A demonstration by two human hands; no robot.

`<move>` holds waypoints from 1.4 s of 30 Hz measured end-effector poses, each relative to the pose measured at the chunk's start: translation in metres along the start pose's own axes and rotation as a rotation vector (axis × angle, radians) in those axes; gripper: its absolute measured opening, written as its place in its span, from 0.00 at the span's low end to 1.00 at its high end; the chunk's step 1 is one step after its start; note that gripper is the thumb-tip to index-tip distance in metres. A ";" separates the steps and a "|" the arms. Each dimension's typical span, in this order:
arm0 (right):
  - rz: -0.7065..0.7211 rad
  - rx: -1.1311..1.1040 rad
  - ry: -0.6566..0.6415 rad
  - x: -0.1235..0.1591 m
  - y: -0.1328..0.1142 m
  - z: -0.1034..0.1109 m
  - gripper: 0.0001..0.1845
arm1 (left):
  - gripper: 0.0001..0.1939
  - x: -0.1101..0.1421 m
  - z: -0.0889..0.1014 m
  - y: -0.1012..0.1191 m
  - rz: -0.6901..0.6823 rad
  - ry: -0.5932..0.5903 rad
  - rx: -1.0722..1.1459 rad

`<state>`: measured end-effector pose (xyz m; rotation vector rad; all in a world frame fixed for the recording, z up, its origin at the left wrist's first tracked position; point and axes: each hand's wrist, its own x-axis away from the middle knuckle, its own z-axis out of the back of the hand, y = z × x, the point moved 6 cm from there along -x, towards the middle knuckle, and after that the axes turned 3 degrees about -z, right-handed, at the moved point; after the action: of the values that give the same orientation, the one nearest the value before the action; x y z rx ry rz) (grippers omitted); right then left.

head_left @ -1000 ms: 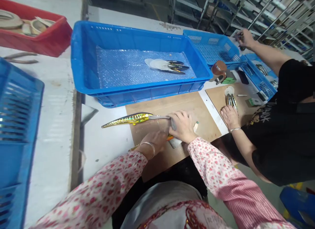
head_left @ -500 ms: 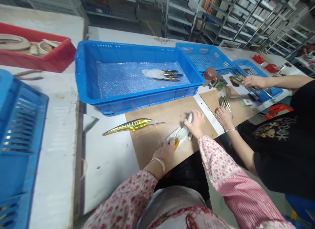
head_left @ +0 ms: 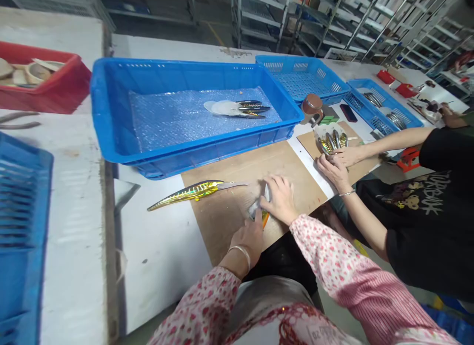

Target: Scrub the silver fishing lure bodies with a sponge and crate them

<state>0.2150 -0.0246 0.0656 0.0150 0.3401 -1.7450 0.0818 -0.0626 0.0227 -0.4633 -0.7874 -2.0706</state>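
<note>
My left hand (head_left: 249,238) is closed at the near edge of the brown board (head_left: 292,167), its fingers pressing a fishing lure (head_left: 265,218) whose orange belly shows beside the fingertips. Whitish, see-through plastic film (head_left: 254,208) lies around that lure, and my right hand (head_left: 279,197) grips it just beyond, thumb towards the left hand. Fingers hide most of the lure and film. To the left, a gold-and-green fishing lure (head_left: 196,191) with a long clear lip lies partly on the board, touched by neither hand.
A deep blue crate (head_left: 207,142) behind the board holds bubble wrap and several lures. A brown mug (head_left: 311,107) stands at its right corner. To the right, a co-worker's hands (head_left: 338,164) handle several lures. A red bin (head_left: 55,95) and pliers (head_left: 20,118) are left.
My right hand has moved left, towards my left hand, and less film shows between them. The co-worker's far hand has come from the back crate to the lures on their board.
</note>
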 end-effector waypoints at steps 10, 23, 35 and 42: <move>-0.310 -0.146 0.210 -0.045 0.104 -0.002 0.26 | 0.34 0.006 0.003 0.001 0.004 -0.021 0.013; 0.288 0.035 -0.180 0.022 0.075 -0.005 0.12 | 0.27 0.001 0.001 -0.015 -0.120 0.082 0.075; -0.068 -0.654 0.131 0.023 0.095 0.033 0.09 | 0.29 0.003 0.003 -0.016 -0.060 0.039 -0.017; -0.262 -1.015 0.046 0.024 0.054 0.010 0.13 | 0.30 0.007 0.005 -0.018 -0.051 0.008 -0.005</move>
<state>0.2639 -0.0583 0.0583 -0.7451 1.2671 -1.6470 0.0635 -0.0554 0.0232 -0.4414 -0.7967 -2.1209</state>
